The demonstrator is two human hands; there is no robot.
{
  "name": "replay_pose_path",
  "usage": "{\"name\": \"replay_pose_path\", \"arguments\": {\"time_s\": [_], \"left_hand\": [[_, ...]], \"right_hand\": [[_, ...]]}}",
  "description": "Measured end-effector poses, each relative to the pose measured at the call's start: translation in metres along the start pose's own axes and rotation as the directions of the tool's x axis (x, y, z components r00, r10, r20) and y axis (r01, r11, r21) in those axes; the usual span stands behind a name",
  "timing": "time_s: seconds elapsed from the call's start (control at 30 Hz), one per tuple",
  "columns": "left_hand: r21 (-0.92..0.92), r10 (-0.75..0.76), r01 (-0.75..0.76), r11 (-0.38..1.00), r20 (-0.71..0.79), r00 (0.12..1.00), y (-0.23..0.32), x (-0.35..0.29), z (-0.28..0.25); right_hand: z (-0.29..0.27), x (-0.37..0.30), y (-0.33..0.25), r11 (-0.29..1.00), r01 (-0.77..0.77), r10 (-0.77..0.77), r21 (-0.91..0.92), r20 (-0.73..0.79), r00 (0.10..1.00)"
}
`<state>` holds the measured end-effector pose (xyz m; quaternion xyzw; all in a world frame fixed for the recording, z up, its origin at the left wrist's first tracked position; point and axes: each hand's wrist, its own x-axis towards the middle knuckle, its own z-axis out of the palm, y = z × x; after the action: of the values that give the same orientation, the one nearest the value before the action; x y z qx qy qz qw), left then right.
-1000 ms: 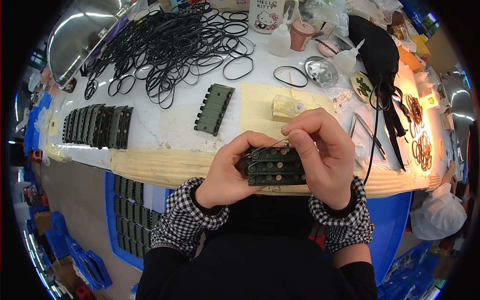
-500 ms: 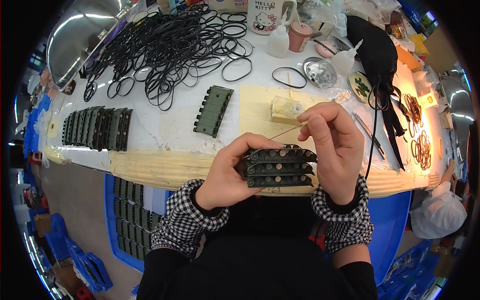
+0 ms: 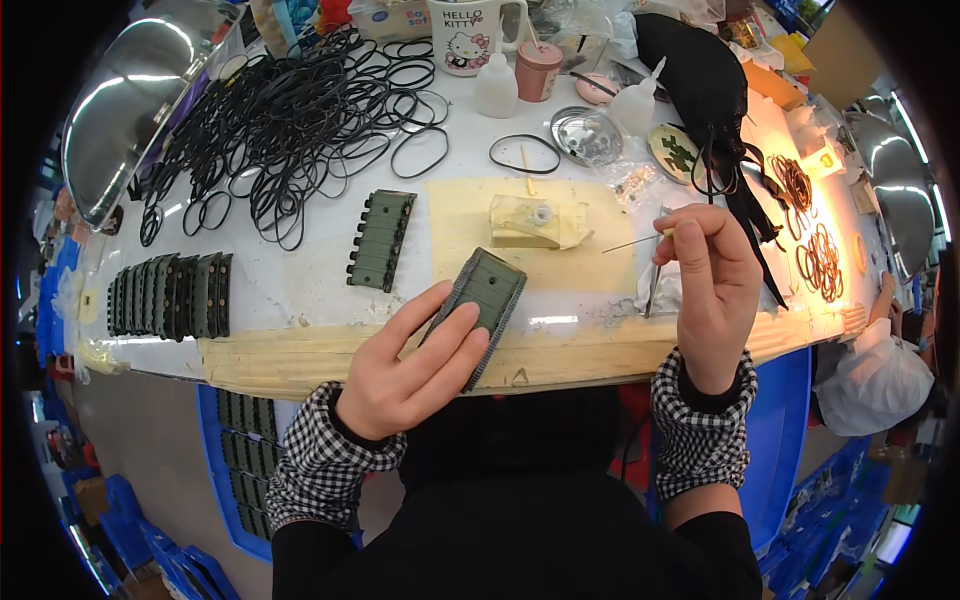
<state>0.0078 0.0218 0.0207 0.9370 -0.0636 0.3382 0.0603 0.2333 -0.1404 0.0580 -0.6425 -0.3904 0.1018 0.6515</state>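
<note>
In my left hand (image 3: 415, 375) are green toy tank hull pieces (image 3: 488, 285) with dark tracks, gripped by their sides. A flat, ribbed green face of the nearest piece is turned up, tilted to the right; how many lie under it is hidden. My right hand (image 3: 715, 300) pinches a thin needle (image 3: 628, 245) by its pale yellowish end, its tip pointing left, apart from the pieces. Between the hands, farther back, a yellowish block (image 3: 520, 232) carries a small clear dish (image 3: 543, 213). Another green hull piece (image 3: 382, 240) lies left of it.
More green hull pieces (image 3: 170, 297) stand in a row at the left. Behind them spreads a heap of black rubber bands (image 3: 290, 120). Tweezers (image 3: 654, 290) lie beside my right hand. White squeeze bottles (image 3: 496, 88) and a pink cup (image 3: 538, 72) stand farther back. Blue trays (image 3: 210, 430) sit below the table edge.
My left hand has turned the hull pieces from their wheeled side to a flat green face. My right hand has drawn the needle away to the right. The whole view has shifted.
</note>
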Motion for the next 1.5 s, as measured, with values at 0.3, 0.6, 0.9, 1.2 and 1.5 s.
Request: {"name": "replay_pose_path", "arguments": {"time_s": [0.3, 0.6, 0.9, 1.2, 1.5], "left_hand": [[0.049, 0.134, -0.149, 0.988, 0.226, 0.965, -0.019, -0.003, -0.019], [0.044, 0.098, -0.114, 0.992, 0.276, 0.956, -0.007, -0.002, -0.035], [-0.148, -0.088, 0.069, 0.987, -0.125, 0.988, 0.092, 0.071, 0.085], [-0.099, -0.376, 0.374, 0.922, 0.005, 0.927, 0.088, 0.127, 0.134], [-0.18, -0.351, 0.343, 0.922, -0.009, 0.936, 0.088, 0.125, 0.139]], "right_hand": [[-0.063, -0.027, 0.014, 0.887, 0.003, -0.057, -0.462, -0.104, 0.993], [-0.073, -0.04, 0.032, 0.725, 0.088, -0.225, -0.683, -0.114, 0.968], [-0.076, -0.037, 0.035, 0.703, 0.105, -0.268, -0.704, -0.125, 0.955], [-0.082, -0.039, 0.053, 0.857, -0.005, -0.124, -0.516, -0.215, 0.969], [-0.078, -0.039, 0.056, 0.939, -0.118, 0.051, -0.322, -0.209, 0.977]]}}
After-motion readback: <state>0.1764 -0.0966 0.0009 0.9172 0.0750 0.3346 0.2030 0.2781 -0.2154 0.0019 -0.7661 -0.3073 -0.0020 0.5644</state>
